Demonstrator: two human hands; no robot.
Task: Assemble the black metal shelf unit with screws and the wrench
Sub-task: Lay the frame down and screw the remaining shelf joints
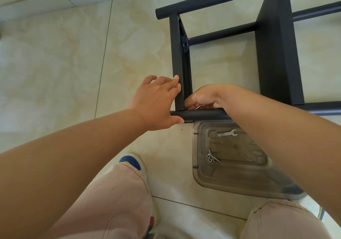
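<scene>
The left hand [156, 102] braced the black metal shelf unit [275, 54] at its corner, fingers on the upright and thumb under the near tube, while just beside it the right hand [204, 98] pinched a screw [198, 107] at the joint. The screw could have slipped from the fingertips or gone in crooked if the frame shifted. The wrench [227, 133] lay unused below the right wrist in a clear tray [239, 183] with spare screws [212, 158]. No readable writing showed
</scene>
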